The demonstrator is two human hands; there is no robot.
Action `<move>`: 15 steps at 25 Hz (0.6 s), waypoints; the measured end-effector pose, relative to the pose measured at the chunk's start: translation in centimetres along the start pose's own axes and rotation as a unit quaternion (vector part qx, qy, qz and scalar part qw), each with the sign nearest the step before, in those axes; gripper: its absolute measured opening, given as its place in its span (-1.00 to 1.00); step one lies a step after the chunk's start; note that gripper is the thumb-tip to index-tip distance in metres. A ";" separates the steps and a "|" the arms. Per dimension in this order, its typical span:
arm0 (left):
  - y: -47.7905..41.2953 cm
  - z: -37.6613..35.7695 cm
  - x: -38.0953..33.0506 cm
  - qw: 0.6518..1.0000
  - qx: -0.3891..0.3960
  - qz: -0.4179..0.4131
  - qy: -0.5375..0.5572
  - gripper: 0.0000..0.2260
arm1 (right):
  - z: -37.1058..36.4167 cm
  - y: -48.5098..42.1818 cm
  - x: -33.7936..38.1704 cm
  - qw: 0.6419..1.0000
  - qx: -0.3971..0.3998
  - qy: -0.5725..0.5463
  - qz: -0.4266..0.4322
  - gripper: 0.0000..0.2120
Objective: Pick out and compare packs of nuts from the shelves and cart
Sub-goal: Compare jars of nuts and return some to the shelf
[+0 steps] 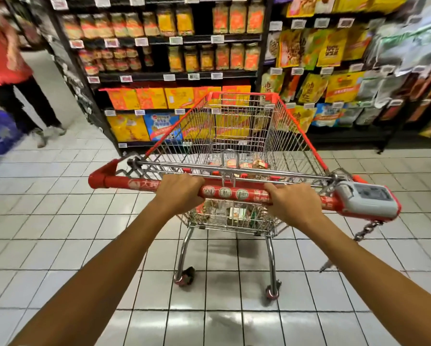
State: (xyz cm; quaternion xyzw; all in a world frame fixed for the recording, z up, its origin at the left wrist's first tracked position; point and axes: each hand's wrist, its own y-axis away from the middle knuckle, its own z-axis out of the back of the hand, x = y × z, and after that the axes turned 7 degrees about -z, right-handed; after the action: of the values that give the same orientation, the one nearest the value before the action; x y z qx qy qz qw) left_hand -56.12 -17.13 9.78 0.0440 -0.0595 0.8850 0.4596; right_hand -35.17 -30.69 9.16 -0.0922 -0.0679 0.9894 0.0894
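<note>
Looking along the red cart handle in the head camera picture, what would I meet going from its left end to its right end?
Red end cap → left hand gripping the handle → round logos on the bare stretch of handle → right hand gripping it → grey coin-lock box, with a chain hanging below.

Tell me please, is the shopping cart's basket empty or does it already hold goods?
Not empty: a few small packs lie on the cart floor; what they are is unclear.

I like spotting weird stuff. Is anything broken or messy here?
Nothing looks broken or spilled. The one loose bit is a chain dangling from the grey box on the cart handle. Both hands, left and right, grip that handle.
</note>
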 end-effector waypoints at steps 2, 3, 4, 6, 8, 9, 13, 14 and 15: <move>2.3 -0.1 1.0 1.000 -0.007 -0.014 -0.002 -0.84 | 0.5 0.8 2.1 1.000 -0.001 -0.013 -0.001 -0.59; 3.4 -0.2 1.6 1.000 -0.007 -0.020 -0.005 -0.82 | 0.7 1.2 3.3 1.000 -0.005 -0.014 0.001 -0.59; 4.7 -0.2 2.3 1.000 -0.007 -0.022 -0.007 -0.81 | 0.9 1.6 4.6 1.000 -0.016 -0.017 0.005 -0.60; 7.3 -0.3 3.7 1.000 -0.012 -0.023 -0.007 -0.81 | 1.5 2.3 7.4 0.995 -0.081 -0.046 0.022 -0.66; 9.7 -0.6 5.0 1.000 -0.019 -0.016 -0.002 -0.80 | 2.0 2.9 10.0 0.985 -0.156 -0.055 0.040 -0.65; 11.2 -0.7 5.9 1.000 -0.018 -0.009 0.000 -0.80 | 2.3 3.2 11.5 0.983 -0.171 -0.050 0.045 -0.64; 15.9 -0.8 9.3 1.000 -0.003 0.022 -0.017 -0.77 | 2.7 3.3 16.9 0.983 -0.173 -0.028 0.056 -0.60; 16.9 -0.8 10.2 0.999 -0.003 0.028 -0.023 -0.77 | 2.8 3.1 18.1 0.985 -0.165 -0.019 0.055 -0.60; 17.7 -0.7 11.0 0.999 0.001 0.032 -0.028 -0.77 | 3.0 3.0 19.3 0.986 -0.161 -0.012 0.053 -0.60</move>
State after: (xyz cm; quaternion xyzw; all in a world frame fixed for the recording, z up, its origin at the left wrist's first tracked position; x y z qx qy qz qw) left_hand -76.96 -18.27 9.37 0.0675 -0.0733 0.8977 0.4293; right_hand -54.88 -30.32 8.37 -0.0968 -0.2223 0.9699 0.0205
